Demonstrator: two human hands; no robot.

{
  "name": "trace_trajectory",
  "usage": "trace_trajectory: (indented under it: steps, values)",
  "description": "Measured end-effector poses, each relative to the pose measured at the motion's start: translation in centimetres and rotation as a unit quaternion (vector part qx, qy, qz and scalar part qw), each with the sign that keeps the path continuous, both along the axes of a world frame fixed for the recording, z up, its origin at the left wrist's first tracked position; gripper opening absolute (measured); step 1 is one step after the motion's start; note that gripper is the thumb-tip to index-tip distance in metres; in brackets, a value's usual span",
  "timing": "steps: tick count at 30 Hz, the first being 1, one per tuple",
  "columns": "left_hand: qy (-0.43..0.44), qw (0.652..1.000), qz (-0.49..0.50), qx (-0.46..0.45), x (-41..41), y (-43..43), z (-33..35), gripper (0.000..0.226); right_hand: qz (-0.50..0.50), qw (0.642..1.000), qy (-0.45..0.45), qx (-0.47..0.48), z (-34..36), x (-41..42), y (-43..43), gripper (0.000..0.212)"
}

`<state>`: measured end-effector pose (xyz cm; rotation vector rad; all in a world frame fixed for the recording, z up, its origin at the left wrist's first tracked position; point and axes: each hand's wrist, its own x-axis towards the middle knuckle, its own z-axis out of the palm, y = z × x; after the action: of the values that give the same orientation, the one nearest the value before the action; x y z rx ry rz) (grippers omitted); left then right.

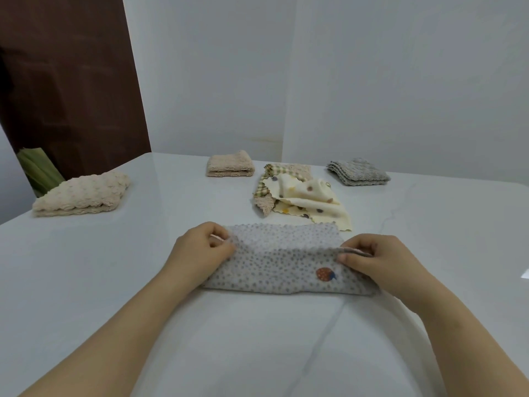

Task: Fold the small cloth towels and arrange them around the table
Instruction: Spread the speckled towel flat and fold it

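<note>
A grey dotted towel [280, 262] with a small red and blue patch lies folded in half on the white table [114, 267] in front of me. My left hand [200, 250] pinches its left edge. At the right edge, my right hand [378, 259] pinches the layered corner. Behind it lies a loose pile of unfolded cloths: a cream polka-dot one [312, 204] over a green checked one [272, 173]. Three folded towels rest farther off: a beige bobbled one [83, 193] at the left, a tan one [230, 164] at the back, a grey one [357, 171] at the back right.
The table meets white walls [372, 81] at the back and right. A dark brown door [65, 81] and a green striped object [37, 170] stand beyond the table's left edge. Bare tabletop stretches to my near left and near right.
</note>
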<state>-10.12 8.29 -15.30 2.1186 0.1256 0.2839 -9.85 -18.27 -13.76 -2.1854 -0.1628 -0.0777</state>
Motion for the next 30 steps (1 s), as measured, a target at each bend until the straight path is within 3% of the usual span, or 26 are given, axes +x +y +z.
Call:
trace_trajectory:
  steps: [5, 10, 13, 18, 24, 27, 30]
  values:
    - [-0.056, 0.998, -0.012, 0.026, -0.2, -0.1, -0.2, 0.018, -0.038, 0.992, -0.1, -0.064, -0.9, 0.6, 0.8, 0.013]
    - [-0.031, 0.987, -0.038, 0.153, -0.2, 0.2, -0.1, 0.012, -0.001, 0.99, -0.059, -0.128, -0.7, 0.5, 0.9, 0.013]
    - [-0.003, 0.985, -0.059, 0.165, -0.4, 0.7, 0.3, 0.011, 0.038, 0.986, 0.003, -0.163, 0.0, 0.1, 0.7, 0.013]
    - [0.076, 0.993, -0.084, 0.024, -0.8, 1.5, 0.6, 0.008, 0.064, 0.989, 0.093, -0.092, 0.8, -0.6, 0.0, 0.01]
    - [0.026, 0.991, -0.032, -0.125, -0.7, 1.5, 1.1, 0.009, 0.031, 0.993, 0.106, 0.031, 1.2, -0.7, -0.9, 0.001]
    - [0.017, 0.991, -0.001, -0.132, -0.3, 1.3, 0.8, 0.014, -0.011, 0.995, 0.065, 0.073, 1.0, -0.4, -0.7, 0.002]
    - [0.003, 0.999, 0.031, -0.014, 0.3, 1.1, -0.2, 0.015, -0.056, 0.996, 0.028, 0.067, 0.2, 0.0, -0.3, 0.006]
